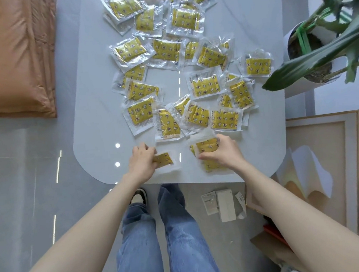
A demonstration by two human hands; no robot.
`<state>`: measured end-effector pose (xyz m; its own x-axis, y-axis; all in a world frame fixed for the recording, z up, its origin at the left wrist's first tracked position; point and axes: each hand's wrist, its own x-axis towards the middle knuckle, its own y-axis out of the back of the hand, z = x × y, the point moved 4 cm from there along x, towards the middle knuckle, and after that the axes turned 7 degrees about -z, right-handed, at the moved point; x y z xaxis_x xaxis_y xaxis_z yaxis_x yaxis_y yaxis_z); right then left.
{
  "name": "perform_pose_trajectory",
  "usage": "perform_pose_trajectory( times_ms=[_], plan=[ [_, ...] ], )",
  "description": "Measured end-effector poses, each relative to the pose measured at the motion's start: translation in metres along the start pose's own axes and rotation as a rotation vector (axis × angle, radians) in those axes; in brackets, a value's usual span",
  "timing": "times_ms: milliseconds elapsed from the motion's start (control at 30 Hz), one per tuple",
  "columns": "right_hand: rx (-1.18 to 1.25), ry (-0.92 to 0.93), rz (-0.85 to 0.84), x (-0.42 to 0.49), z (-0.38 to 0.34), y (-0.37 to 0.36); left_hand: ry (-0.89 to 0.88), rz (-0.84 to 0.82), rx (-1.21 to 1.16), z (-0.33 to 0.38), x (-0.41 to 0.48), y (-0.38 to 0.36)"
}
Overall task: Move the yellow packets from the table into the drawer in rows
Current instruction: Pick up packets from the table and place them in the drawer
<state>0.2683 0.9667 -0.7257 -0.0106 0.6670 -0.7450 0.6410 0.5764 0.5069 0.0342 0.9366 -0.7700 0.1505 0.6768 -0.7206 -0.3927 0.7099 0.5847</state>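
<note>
A: Looking down from head height, the view shows a pale table [97, 113] with rounded corners, strewn with yellow packets [205, 86] in clear wrappers. Most lie loose and overlapping across its middle and far end. Where are the hands?

B: Both are at the near edge. The left hand [141, 161] is curled over one small packet [163, 159], fingers closed on its left end, with the packet lying on the table. The right hand [221, 151] grips a small stack of packets [208, 147], thumb on the near side and fingers over the top. One more packet [213, 167] shows just under that hand, though whether it belongs to the held stack cannot be told.

A: And the surroundings?

B: An orange cushion [11, 57] lies on the floor at left, and a potted plant [327, 40] stands at right beside the table. White boxes [224, 205] rest on the floor below the near edge, next to a framed picture [322, 172] leaning at right. No drawer is in view.
</note>
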Motion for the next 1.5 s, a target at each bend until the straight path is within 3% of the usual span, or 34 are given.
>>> perform_pose_trajectory(
  times_ms=[100,233,467,700,833,1133,1500],
  plan=[
    [0.286,0.011,-0.059,-0.018,-0.023,0.005,0.055,-0.010,-0.326,-0.007,-0.023,0.024],
    [0.455,0.081,-0.138,-0.050,-0.073,0.014,0.071,0.108,-0.720,-0.015,-0.073,0.079],
    [0.531,0.209,-0.211,-0.108,-0.190,0.010,-0.008,0.319,-0.907,-0.050,-0.160,0.178],
    [0.790,0.240,-0.405,-0.156,-0.313,-0.051,-0.075,0.361,-1.026,-0.152,-0.229,0.264],
    [0.960,0.211,-0.516,-0.173,-0.375,-0.094,-0.124,0.369,-0.953,-0.216,-0.255,0.319],
    [1.067,0.241,-0.404,-0.176,-0.462,-0.125,-0.215,0.318,-0.951,-0.271,-0.256,0.409],
    [1.240,0.158,-0.233,-0.080,-0.518,-0.104,-0.297,0.093,-0.861,-0.232,-0.143,0.494]
  ],
)
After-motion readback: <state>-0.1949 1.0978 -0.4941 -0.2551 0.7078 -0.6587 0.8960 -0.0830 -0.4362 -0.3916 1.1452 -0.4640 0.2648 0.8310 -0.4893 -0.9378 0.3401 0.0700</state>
